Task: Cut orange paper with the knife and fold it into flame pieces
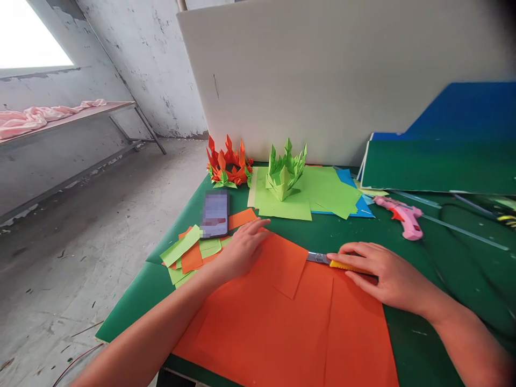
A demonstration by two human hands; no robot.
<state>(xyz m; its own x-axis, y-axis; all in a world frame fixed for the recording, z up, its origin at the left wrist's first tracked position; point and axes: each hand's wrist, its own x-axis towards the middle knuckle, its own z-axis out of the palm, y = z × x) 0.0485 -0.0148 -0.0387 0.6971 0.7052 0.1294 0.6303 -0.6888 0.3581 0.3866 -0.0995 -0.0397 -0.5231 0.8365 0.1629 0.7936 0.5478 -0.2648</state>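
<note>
Holding cutter (320, 258), right hand (382, 269); left hand (245, 246) on paper (290, 333).

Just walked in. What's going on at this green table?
A person is working with orange paper. Their right hand holds a yellow-handled utility knife, its blade at a corner of the top sheet; their left hand is on the paper's far left side. Beyond are a red-orange paper crown and a green one.

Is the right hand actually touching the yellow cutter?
Touching. The head view shows the right hand holding the yellow cutter by its handle, without a gap.
</note>
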